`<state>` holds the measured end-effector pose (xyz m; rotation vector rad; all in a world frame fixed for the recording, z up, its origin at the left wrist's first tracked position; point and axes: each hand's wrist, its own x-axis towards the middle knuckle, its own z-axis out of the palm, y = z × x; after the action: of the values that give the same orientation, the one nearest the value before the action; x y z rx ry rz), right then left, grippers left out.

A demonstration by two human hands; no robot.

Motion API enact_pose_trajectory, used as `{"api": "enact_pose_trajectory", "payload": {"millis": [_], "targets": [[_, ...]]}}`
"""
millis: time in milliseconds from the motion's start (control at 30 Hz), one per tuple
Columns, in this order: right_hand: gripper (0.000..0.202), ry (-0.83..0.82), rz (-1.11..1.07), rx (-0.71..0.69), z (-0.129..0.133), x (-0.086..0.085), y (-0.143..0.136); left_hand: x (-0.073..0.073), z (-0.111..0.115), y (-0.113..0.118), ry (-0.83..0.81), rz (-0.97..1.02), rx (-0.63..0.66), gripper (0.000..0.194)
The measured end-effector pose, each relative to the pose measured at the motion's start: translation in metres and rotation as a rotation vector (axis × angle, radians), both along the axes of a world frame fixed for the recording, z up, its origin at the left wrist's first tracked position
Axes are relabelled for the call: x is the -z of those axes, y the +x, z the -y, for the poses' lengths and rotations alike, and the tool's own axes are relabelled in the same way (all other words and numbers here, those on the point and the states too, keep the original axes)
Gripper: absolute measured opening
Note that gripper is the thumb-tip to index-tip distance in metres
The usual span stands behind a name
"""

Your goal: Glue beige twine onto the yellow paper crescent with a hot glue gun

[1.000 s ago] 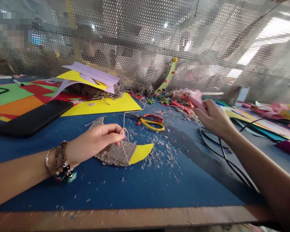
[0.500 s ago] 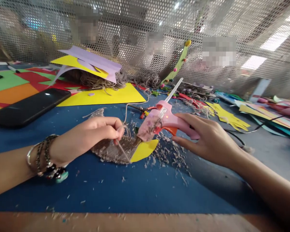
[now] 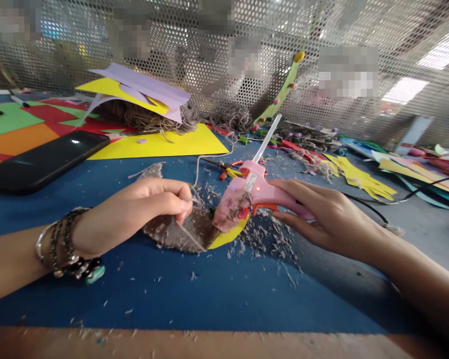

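Note:
My left hand (image 3: pixel 149 209) pinches a strand of grey-beige yarn (image 3: pixel 192 235) that runs down to the edge of a paper cutout. Most of this yellow cutout (image 3: pixel 230 238) is covered in rows of the same yarn (image 3: pixel 175 233); its right end is bare yellow. My right hand (image 3: pixel 318 214) grips the handle of a pink hot glue gun (image 3: pixel 239 192), its fingers near the orange trigger. The gun's nozzle points down and left at the border between yarn and bare paper; its tip is mostly hidden. A clear glue stick (image 3: pixel 268 138) juts from its back.
A black phone (image 3: pixel 45 159) lies at left on coloured paper. Lilac and yellow sheets (image 3: pixel 142 94) rest on a yarn heap (image 3: pixel 160 117). Scissors (image 3: pixel 228 167) lie behind the glue gun. Yarn clippings (image 3: pixel 269 239) litter the blue table (image 3: pixel 164 299); a perforated metal screen (image 3: pixel 209 60) stands behind.
The glue gun's nozzle has shifted slightly down over the bare yellow part, hiding more of it. My left hand stays almost in place with the yarn. The view has moved slightly.

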<state>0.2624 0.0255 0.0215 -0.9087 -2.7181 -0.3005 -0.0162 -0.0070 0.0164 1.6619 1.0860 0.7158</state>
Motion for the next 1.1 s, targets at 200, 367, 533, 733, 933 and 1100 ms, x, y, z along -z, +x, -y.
{"api": "enact_pose_trajectory", "payload": {"millis": [200, 367, 533, 733, 933, 1100], "targets": [[0.032, 0.016, 0.03, 0.01, -0.0006, 0.0009, 0.0003, 0.0008, -0.0005, -0.0002, 0.012, 0.006, 0.006, 0.024], [0.027, 0.004, 0.018, 0.01, -0.0001, -0.0006, -0.0019, 0.0004, -0.0016, 0.0, 0.004, 0.004, 0.019, 0.024], [0.024, 0.029, 0.015, -0.008, 0.0002, -0.0013, -0.0034, 0.0004, -0.0008, -0.0015, 0.005, -0.005, 0.039, 0.023], [0.025, 0.065, 0.03, -0.007, 0.0, -0.0004, -0.0023, 0.0011, -0.0011, -0.0021, 0.013, -0.001, 0.042, 0.023], [0.025, 0.059, 0.031, 0.003, 0.0002, -0.0009, -0.0023, 0.0006, -0.001, -0.0011, -0.003, -0.002, 0.041, 0.022], [0.026, 0.087, 0.031, -0.014, -0.0023, -0.0008, -0.0008, 0.0018, -0.0008, -0.0017, 0.011, 0.003, 0.036, 0.022]]}}
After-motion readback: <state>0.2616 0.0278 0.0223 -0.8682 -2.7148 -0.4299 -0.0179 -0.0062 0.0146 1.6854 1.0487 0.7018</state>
